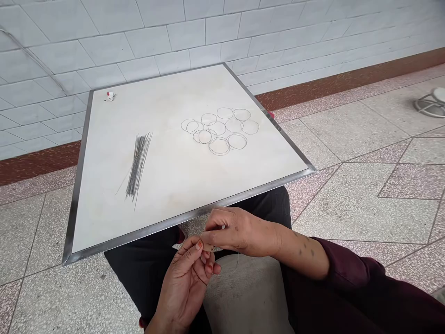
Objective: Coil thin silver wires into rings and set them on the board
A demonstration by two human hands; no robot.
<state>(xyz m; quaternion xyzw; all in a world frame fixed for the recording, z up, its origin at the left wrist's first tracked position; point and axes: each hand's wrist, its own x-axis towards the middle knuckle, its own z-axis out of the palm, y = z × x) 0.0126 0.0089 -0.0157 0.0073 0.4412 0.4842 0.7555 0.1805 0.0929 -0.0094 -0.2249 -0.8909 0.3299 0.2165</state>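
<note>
My left hand (184, 285) is palm up over my lap, its thumb and index finger pinched together. My right hand (234, 232) meets it at the fingertips, also in a pinch. Between them is a thin wire (238, 260); only a curved bit shows below my right hand, and the rest is hidden by the fingers. Just beyond my hands, on the white tabletop (174, 181), lie a bundle of straight thin wires (138, 164) at left and several wire rings (219, 145), some overlapping, at right.
A small white and red object (110, 96) sits in the table's far left corner. The table's metal edge (156, 229) runs close in front of my hands. Behind stands a white tiled wall (187, 35). A round stool (433, 102) is on the floor at far right.
</note>
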